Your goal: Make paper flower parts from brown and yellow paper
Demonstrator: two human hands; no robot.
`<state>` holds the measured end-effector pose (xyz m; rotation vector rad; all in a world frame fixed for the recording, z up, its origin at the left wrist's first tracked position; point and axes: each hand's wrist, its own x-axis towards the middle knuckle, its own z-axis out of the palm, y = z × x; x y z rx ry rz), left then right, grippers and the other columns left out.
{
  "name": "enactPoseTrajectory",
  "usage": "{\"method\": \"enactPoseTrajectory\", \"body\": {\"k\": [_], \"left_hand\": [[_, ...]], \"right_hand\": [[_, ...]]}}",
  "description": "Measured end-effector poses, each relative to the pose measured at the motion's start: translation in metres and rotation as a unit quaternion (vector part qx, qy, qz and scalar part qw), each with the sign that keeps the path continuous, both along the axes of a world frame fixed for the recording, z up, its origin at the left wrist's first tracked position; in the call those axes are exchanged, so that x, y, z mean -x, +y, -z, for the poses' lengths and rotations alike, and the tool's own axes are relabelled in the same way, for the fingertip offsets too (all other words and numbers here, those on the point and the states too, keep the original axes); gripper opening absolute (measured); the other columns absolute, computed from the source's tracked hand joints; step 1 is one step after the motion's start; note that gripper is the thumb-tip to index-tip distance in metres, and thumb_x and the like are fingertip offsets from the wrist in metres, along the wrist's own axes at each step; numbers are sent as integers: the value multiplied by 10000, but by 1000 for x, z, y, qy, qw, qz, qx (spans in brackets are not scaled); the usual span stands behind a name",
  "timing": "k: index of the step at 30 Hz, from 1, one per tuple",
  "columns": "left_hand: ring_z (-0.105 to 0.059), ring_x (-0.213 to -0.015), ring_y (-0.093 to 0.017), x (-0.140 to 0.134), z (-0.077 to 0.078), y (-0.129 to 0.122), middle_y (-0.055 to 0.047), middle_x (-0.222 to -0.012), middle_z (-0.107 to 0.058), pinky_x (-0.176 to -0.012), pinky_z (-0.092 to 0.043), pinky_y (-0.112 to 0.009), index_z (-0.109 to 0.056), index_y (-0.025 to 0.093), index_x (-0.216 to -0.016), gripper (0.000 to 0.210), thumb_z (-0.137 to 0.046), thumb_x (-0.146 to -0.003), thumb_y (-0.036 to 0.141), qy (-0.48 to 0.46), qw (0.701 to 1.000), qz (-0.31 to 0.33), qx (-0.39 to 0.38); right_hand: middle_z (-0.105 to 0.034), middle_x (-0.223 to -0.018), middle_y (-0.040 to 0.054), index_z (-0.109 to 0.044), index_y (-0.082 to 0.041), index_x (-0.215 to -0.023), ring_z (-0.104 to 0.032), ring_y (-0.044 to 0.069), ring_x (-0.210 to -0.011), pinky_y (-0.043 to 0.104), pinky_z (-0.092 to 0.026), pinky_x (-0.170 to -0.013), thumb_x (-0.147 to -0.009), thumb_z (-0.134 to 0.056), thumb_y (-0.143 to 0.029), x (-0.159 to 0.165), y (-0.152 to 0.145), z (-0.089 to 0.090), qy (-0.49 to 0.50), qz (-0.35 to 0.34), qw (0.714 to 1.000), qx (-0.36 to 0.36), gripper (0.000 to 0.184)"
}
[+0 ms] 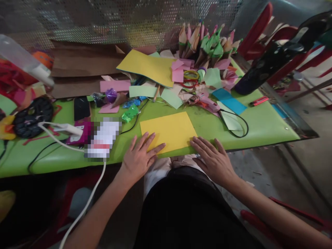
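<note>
Head view, white cable (pixel 97 185): hangs off the near left edge beside the left forearm; a snag there could drag the phone (pixel 103 138) down.
Left hand (pixel 138 154): palm down, fingers spread over the near left part of the yellow sheet (pixel 172 129), grasping nothing.
Right hand (pixel 214 159): fingers loosely extended at the sheet's near right corner, nothing gripped.
Yellow sheet: lies at the near edge of the green tabletop (pixel 269 124), between the hands. Uneven pressure could skew or crease it; a pull nearward could slide it over the edge. It looks flat, matt, four-sided and stiffer than tissue.
Green tabletop: smooth, faintly shiny covering, rounded at the near edge.
Black cord (pixel 247 128): loops on the right from a pink tool (pixel 209 103), perhaps a glue gun; tugging it could stir the loose scraps.
Blue paper (pixel 229 100): flat strip, right of the tool.
Larger yellow sheet (pixel 147 69): gently bowed, resting on scraps.
Brown paper (pixel 85 62): broad and dull, far left.
Paper cones (pixel 212 45): pointed, bunched, far right.
Metal mesh (pixel 103 24): perforated, glinting, farthest back.
</note>
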<state>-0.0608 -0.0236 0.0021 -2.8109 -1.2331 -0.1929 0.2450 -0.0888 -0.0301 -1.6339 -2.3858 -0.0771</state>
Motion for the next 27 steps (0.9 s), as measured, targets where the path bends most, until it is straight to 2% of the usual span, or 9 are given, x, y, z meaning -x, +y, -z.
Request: {"method": "enactPoseTrajectory", "body": {"k": [4,7,9,12,15,20,23,27], "left_hand": [[-405,-1487,-332,25,-2,-21,-38,-1581,-476,-1180,-349,-625,-445,413,-1518,563,-533,-991,235,0,998,-61,-13],[-422,-1478,-323,27,-3,-33,-72,-1547,-515,-1199,-328,-604,-393,321,-1564,580,-509,-1000,250,-21,996,-86,-33],[-421,-1483,-294,17,-1,-38,-94,-1542,-517,-1230,-293,-555,-340,259,-1592,610,-498,-1003,257,-48,995,-77,-44],[-426,-1481,-256,-4,7,-42,-71,-1555,-505,-1256,-258,-479,-369,232,-1579,585,-485,-1011,303,-69,997,-5,-25],[-459,-1457,-232,-15,15,-43,-58,-1553,-507,-1276,-203,-441,-420,202,-1550,543,-478,-1024,323,-72,997,-3,-19],[-540,-1389,-226,1,16,-50,-57,-1509,-557,-1263,-222,-453,-396,234,-1564,547,-467,-1022,262,-67,997,-23,-41],[-596,-1329,-230,12,14,-54,-59,-1456,-609,-1270,-185,-461,-351,253,-1585,579,-473,-1019,257,-84,993,-42,-72],[-575,-1352,-271,13,13,-51,-92,-1468,-594,-1250,-219,-497,-342,234,-1593,590,-458,-1017,286,-71,991,-75,-91]], "right_hand": [[-478,-1583,76,-92,-315,-1648,-488,274,-1432,561,-241,-1216,-1032,-489,-323,-1,0,3,5,-2,1000,-6,733],[-474,-1587,75,-79,-320,-1650,-484,279,-1434,555,-234,-1223,-1030,-489,-331,1,-1,5,13,2,1000,-7,743],[-468,-1591,73,-73,-321,-1650,-477,282,-1439,554,-226,-1227,-1028,-489,-330,2,-1,5,17,7,1000,-6,749],[-473,-1588,78,-50,-312,-1651,-471,283,-1443,559,-215,-1227,-1026,-491,-325,4,-1,5,13,10,1000,-7,765],[-482,-1580,88,-45,-302,-1652,-480,279,-1438,558,-220,-1222,-1028,-488,-316,4,-1,4,4,9,1000,-10,765],[-504,-1564,88,-125,-290,-1649,-492,279,-1428,558,-244,-1213,-1023,-487,-309,1,-2,5,1,1,1000,-13,723],[-487,-1575,92,-200,-286,-1639,-485,283,-1434,565,-243,-1218,-1012,-494,-315,3,1,5,4,-3,1000,-12,693],[-473,-1586,105,-307,-256,-1609,-445,298,-1464,602,-235,-1219,-992,-511,-357,9,20,1,24,-25,999,1,658]]}}
